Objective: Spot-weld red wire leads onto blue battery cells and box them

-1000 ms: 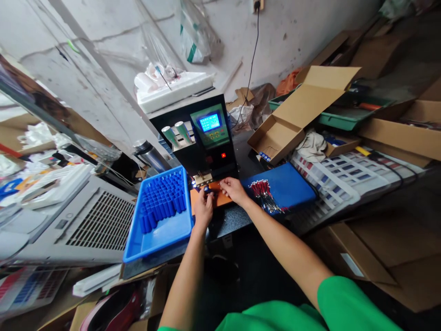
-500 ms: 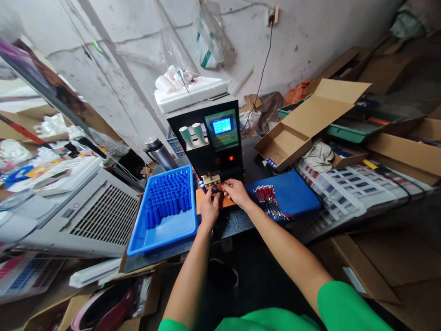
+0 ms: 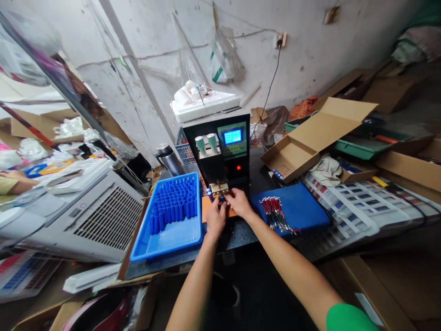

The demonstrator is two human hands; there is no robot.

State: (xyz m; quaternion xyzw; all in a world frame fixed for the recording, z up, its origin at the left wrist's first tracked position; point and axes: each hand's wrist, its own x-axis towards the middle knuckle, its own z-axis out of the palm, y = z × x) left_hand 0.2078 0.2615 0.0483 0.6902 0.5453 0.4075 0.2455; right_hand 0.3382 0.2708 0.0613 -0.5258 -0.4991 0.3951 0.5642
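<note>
My left hand is closed, its thumb and fingers round a small dark blue cylindrical battery cell just below the brass-coloured head of a black spot welder. My right hand is pinched at the cell's right side, touching the same work; what its fingertips hold is too small to make out. Another blue cell stands left of the welder head. Beneath the hands lies an orange plate.
To the left, a blue tray holds many upright blue cells. Bundled red and black wire leads lie on a blue pad at right. Behind are a steel flask and an open cardboard box. Another person's arm shows far left.
The view has shifted, so the whole bench sits lower and further right. Both hands stay at the welder head with the cell. The screen's display has changed, and another person's arm appears at left.
</note>
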